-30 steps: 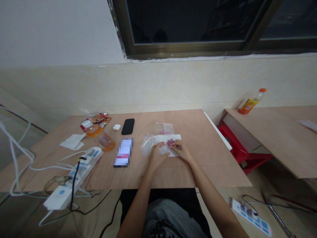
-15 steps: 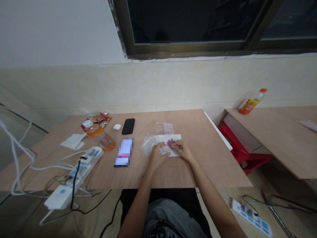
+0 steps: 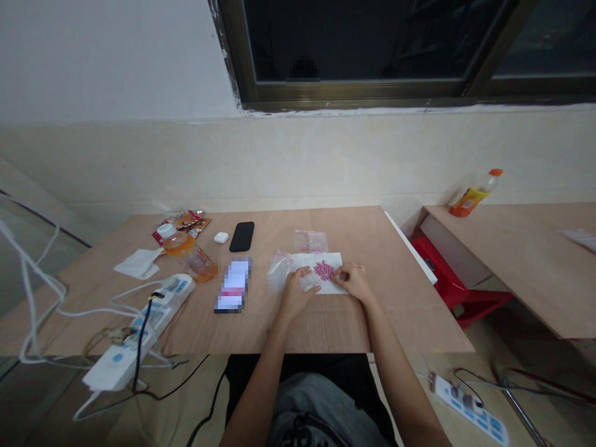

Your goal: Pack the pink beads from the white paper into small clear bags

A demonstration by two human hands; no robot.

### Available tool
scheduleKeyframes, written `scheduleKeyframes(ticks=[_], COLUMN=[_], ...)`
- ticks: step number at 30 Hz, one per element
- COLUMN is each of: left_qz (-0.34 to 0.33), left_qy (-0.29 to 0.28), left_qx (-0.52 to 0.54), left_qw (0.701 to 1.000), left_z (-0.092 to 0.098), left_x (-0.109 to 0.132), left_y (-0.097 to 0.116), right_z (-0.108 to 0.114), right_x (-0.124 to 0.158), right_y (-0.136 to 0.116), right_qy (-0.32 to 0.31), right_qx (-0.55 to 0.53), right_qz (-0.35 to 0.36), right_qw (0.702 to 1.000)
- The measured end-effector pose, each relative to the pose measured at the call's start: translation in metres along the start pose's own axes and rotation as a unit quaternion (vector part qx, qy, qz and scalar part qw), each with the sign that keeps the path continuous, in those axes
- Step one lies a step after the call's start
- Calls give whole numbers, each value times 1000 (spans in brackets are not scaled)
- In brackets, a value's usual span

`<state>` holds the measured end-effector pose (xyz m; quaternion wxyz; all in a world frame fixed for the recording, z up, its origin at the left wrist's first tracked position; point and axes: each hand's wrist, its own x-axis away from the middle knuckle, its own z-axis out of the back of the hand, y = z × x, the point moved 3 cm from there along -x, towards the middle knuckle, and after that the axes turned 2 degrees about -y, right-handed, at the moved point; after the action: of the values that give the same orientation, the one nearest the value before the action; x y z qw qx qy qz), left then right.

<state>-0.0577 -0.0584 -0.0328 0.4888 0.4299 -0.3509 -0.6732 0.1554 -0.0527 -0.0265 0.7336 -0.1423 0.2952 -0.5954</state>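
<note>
On a white sheet of paper (image 3: 333,288) lies a loose cluster of small pink beads (image 3: 323,270). My left hand (image 3: 297,290) rests at the sheet's left side, thumb and fingers apart, over part of a crumpled clear plastic bag (image 3: 278,267). To the right of the beads, my right hand (image 3: 356,281) has its thumb and forefinger apart, with the fingertips at the cluster's edge. Nothing can be made out between them. A second clear bag (image 3: 310,239) with several pink beads in it lies just beyond the paper.
At left are a pixelated phone (image 3: 233,285), a black phone (image 3: 242,236), a white case (image 3: 221,237), an orange drink bottle (image 3: 193,257), snack wrappers (image 3: 186,222), tissue (image 3: 138,264) and a cabled power strip (image 3: 149,329). Right: a red stool (image 3: 444,279), another bottle (image 3: 472,195).
My right hand has drawn back to the right, its fingers coming apart, and more of the beads shows. My left hand stays in place.
</note>
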Motion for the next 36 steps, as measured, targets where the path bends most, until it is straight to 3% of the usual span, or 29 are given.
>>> scheduleKeyframes(ticks=[10,17,23,30,36], left_qz=[-3,2,5,-8,-6], left_qy=[-4,-9,-19,-21,-21], left_qx=[3,5,16,18,15], left_qw=[1000,1000,1000,1000,1000], left_z=[-1,0,0,0,-1], left_x=[1,0,-1,-1,-1], left_y=[-1,-1,2,-1,-2], right_z=[-3,-4,-12,-22,-11], right_x=[0,-3,-5,-4,-3], right_y=[-1,1,-12,-27,-11], right_qy=[-13,5,8,-8,14], right_qx=[1,-64,-149,-168,-131], right_qz=[-5,4,36,68,30], right_qw=[1000,998,988,983,991])
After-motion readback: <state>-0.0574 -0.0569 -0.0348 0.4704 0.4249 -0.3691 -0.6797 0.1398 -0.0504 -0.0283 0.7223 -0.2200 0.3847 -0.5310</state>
